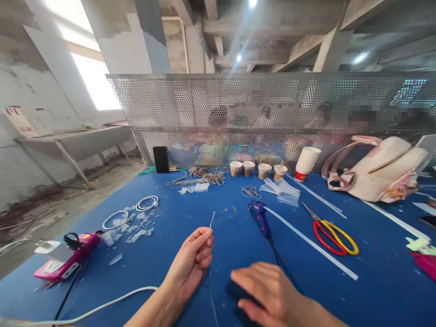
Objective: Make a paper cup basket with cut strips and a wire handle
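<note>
My left hand (197, 254) is closed in a pinch around a thin twisted cord (212, 220). The cord's short end sticks up above the thumb and forefinger. Below that hand a fine strand (212, 297) hangs toward the bottom of the view; whether it belongs to the same cord I cannot tell. To the right, my right hand (264, 290) is held above the blue table, slightly blurred, its fingers stretched out and nothing visible in them. A blue glue gun (260, 218) with a clear glue stick (309, 243) in it lies beyond the right hand.
Scissors (330, 235) with red and yellow handles lie right. Grey cord bundles (211, 177), paper cups (235, 169) and a phone (161, 160) line the back before a perforated metal screen (177, 104). A pink power strip (68, 263) sits left, a pale backpack (381, 170) right.
</note>
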Tool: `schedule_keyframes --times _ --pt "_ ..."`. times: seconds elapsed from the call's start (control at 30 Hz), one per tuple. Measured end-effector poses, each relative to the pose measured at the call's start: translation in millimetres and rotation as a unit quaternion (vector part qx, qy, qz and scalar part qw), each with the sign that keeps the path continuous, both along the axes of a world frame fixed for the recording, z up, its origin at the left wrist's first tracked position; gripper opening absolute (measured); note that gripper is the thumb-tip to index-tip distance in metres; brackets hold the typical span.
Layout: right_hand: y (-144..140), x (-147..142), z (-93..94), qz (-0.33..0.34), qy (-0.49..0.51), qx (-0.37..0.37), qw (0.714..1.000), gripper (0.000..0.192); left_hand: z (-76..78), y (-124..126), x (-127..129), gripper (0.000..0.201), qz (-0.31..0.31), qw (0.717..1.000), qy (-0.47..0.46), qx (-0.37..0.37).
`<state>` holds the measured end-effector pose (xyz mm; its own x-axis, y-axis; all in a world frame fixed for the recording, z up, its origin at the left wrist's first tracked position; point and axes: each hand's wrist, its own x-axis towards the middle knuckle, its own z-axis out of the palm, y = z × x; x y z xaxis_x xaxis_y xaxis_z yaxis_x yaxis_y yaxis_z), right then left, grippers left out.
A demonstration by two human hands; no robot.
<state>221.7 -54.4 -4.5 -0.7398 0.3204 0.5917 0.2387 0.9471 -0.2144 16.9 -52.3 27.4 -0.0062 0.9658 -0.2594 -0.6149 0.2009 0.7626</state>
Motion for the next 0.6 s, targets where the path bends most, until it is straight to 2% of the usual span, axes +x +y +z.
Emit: schedule_keyframes --times 0.1,0.2,0.27,0.33,0.47,0.6 --pt "19.9 32.3 -0.9 -0.176 0.003 -0.071 0.982 0.021 1.4 1.2 0.9 0.033 -0.012 1.000 0.000 -0.007" --pt "49.0 54.5 -8.3 -0.341 0.018 -0.165 0.925 0.028 2.4 3.5 3.6 0.030 -0.023 0.999 -0.006 -0.021" --pt "69.6 61.0 -13.2 -0.408 0.057 -0.225 0.883 0.025 2.0 4.8 5.7 0.028 -0.028 0.999 -0.010 -0.028" --pt "87.8 60.3 -16.8 -0.417 0.071 -0.271 0.865 0.025 1.0 5.6 7.1 0.028 -0.030 0.999 -0.014 -0.030" --pt "111.5 45.2 -21.6 -0.389 0.076 -0.309 0.865 0.027 -1.8 6.7 7.3 0.026 -0.034 0.999 -0.003 -0.029" --pt "121.0 30.4 -24.1 -0.356 0.093 -0.355 0.859 0.024 -2.4 10.3 6.1 0.027 -0.034 0.999 0.012 -0.036"
